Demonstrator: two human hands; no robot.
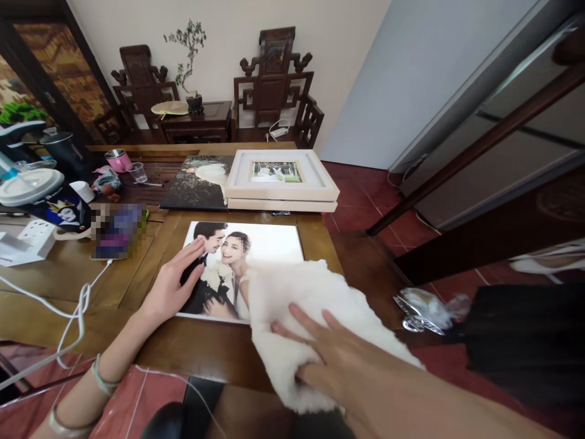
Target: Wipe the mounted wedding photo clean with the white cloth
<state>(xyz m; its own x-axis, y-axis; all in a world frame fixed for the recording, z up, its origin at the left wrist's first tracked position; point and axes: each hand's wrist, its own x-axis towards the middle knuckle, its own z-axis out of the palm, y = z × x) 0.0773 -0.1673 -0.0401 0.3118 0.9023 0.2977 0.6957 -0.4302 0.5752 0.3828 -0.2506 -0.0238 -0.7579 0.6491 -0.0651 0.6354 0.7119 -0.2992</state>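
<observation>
Lower centre of frame — wedding photo print (256,250) on wooden table (137,341), wiping under way.
Left hand (176,283) flat, fingers apart, steadying print; right hand (320,353) spread, pressing white fluffy cloth (292,292) — next stroke likely needs even pressure.

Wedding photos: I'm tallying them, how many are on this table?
3: print under left hand, dark print behind it, framed photo beside that. Others may lie hidden.

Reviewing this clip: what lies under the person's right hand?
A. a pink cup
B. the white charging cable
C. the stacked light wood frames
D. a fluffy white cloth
D: the right hand lies flat on the fluffy white cloth, which overlaps the wedding photo print.
</observation>
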